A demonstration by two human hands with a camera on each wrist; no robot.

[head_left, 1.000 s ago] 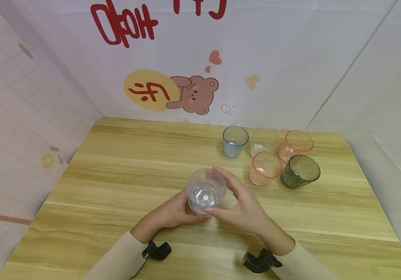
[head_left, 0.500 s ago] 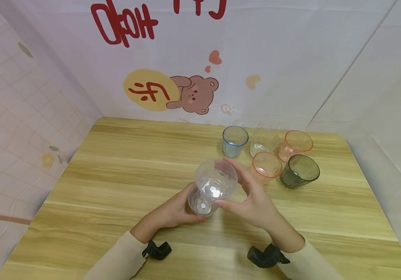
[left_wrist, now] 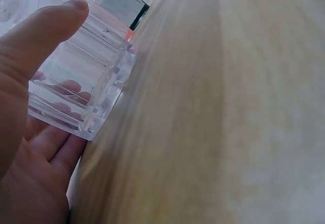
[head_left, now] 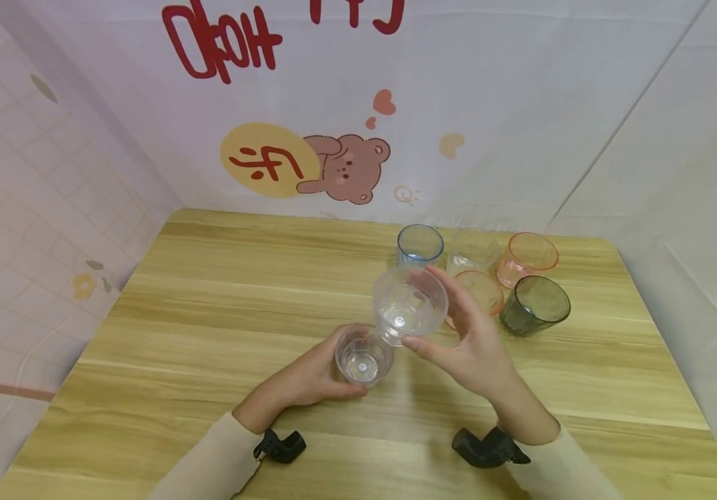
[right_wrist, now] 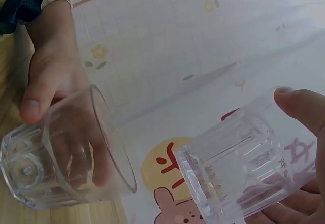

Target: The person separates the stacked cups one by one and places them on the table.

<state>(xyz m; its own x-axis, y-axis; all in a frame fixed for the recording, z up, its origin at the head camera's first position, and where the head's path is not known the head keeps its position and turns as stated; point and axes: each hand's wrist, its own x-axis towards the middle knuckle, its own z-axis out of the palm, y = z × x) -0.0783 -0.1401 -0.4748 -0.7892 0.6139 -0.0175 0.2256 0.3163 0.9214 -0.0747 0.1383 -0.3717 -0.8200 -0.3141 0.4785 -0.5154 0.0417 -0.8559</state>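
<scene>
My left hand (head_left: 317, 375) is wrapped round a clear plastic cup (head_left: 363, 360), thumb on the near side and fingers behind. In the left wrist view that cup's faceted base (left_wrist: 109, 99) is right at the wood surface. A second clear cup (head_left: 405, 305) is held up in my right hand (head_left: 474, 351), between thumb and fingers, tilted a little. It hangs to the upper right of the first cup. The right wrist view shows the two cups apart, the raised one (right_wrist: 233, 165) with its base toward the rim of the other (right_wrist: 61, 153).
Beyond the right hand stand a blue cup (head_left: 420, 243), a clear cup (head_left: 472, 251), a pink-red cup (head_left: 526, 260), an orange-rimmed cup (head_left: 486, 295) partly hidden by the hand, and a dark grey cup (head_left: 535, 305). A white printed curtain (head_left: 508, 90) borders the wooden table (head_left: 240, 278).
The right hand has lifted one clear cup out of the other and carried it up and to the right. My left hand stays in place with the lower cup.
</scene>
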